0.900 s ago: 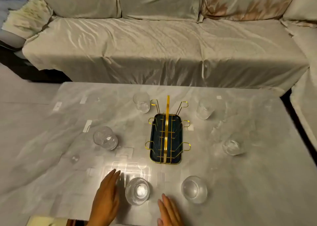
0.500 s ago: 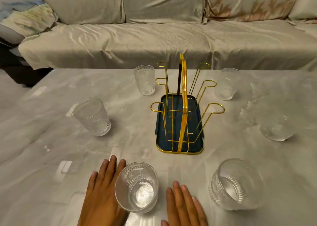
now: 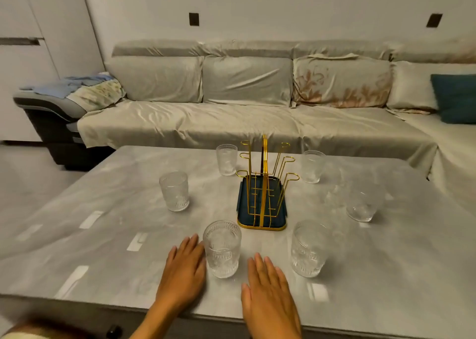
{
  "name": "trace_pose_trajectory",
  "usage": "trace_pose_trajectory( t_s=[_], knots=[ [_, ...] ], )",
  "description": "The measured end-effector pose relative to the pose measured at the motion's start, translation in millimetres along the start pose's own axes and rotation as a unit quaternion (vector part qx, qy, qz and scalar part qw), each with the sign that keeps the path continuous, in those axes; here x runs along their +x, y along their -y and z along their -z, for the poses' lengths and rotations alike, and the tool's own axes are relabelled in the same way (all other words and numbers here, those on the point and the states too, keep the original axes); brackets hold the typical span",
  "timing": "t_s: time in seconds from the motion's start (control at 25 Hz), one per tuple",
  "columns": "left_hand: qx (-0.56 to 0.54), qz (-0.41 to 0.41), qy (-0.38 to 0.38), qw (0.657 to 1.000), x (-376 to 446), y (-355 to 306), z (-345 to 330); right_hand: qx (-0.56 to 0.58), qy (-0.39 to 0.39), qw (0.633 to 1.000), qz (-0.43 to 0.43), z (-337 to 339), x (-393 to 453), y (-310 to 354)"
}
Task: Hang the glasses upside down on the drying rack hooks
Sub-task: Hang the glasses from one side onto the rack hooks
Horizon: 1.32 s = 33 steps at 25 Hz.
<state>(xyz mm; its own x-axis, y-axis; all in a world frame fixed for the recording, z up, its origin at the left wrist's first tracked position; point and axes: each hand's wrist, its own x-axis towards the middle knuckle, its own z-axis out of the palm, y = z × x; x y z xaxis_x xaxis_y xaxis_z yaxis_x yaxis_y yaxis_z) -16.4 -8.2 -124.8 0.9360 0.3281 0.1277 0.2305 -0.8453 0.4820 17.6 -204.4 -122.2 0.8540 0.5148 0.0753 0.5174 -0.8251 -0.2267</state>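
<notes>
A gold wire drying rack [image 3: 262, 184] with bare hooks stands on a dark blue tray at the middle of the grey table [image 3: 103, 235]. Several clear ribbed glasses stand upright around it. The nearest glass [image 3: 222, 248] sits between my hands. My left hand [image 3: 183, 269] lies flat on the table just left of it, fingers close to the glass. My right hand [image 3: 268, 289] lies flat to its right, apart from it. Other glasses stand at the near right [image 3: 309, 250], far right [image 3: 362, 204], left [image 3: 174, 191], back left [image 3: 226, 159] and back right [image 3: 312, 166].
A long sofa [image 3: 231, 122] with a pale cover runs behind the table and turns along the right side. A teal cushion [image 3: 454, 98] lies at its right end. The table's near edge is just under my wrists.
The view has tilted up and back, so the sofa and wall now show. Both hands stay flat beside the nearest glass; nothing was picked up.
</notes>
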Motion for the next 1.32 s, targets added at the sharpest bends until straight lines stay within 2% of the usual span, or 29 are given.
trace_pose_trajectory(
  t_s=[0.16, 0.32, 0.48, 0.68, 0.8, 0.92, 1.0, 1.04, 1.16, 1.32],
  knots=[
    [-0.063, 0.017, 0.057, 0.996, -4, 3, 8, 0.012, 0.009, 1.0, -0.008, -3, 2, 1],
    [-0.144, 0.049, 0.141, 0.978, 5, -6, 16, 0.093, -0.02, 0.994, -0.05, -1, 28, -3],
    [-0.188, 0.044, 0.09, 0.977, 10, -17, 16, 0.106, -0.043, 0.986, -0.123, -6, 60, -3],
    [-0.237, 0.035, 0.134, 0.962, 23, -21, 21, 0.105, -0.065, 0.978, -0.166, -10, 94, -6],
    [-0.277, 0.039, 0.115, 0.953, 26, -22, 21, 0.084, -0.049, 0.981, -0.169, -13, 104, -6],
    [-0.408, 0.074, 0.081, 0.906, 27, -20, 26, 0.062, -0.044, 0.982, -0.172, -15, 106, -8],
    [-0.474, 0.091, 0.026, 0.876, 32, -19, 37, 0.056, -0.049, 0.983, -0.168, -15, 104, -9],
    [-0.483, 0.097, -0.009, 0.87, 36, -19, 45, 0.054, -0.05, 0.984, -0.164, -15, 104, -9],
    [-0.46, 0.089, -0.072, 0.881, 54, -25, 79, 0.052, -0.053, 0.986, -0.147, -14, 102, -6],
    [-0.388, 0.026, -0.082, 0.918, 90, -49, 129, 0.068, -0.066, 0.988, -0.12, -15, 100, -8]
  ],
)
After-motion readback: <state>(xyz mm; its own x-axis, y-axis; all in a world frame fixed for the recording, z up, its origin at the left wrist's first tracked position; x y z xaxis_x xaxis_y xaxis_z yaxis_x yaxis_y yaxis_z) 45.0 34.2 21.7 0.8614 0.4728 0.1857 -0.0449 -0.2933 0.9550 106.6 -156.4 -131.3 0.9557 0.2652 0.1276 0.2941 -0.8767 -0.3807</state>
